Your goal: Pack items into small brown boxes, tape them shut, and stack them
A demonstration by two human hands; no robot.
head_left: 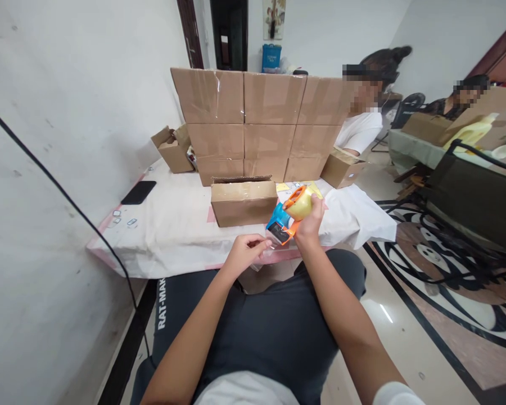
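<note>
My right hand is closed around a blue and orange tape dispenser with a yellowish roll in it, tilted above the table's near edge. At the dispenser's lower end, the fingers of my left hand pinch a strip of clear tape. Just behind and to the left of the dispenser, a brown cardboard box stands on the table, with a flap edge raised along its top back.
Stacked cardboard boxes form a wall across the table. Smaller boxes flank it, and a black phone lies left. A person in a white top sits behind; another is farther right. A black cable crosses the left side.
</note>
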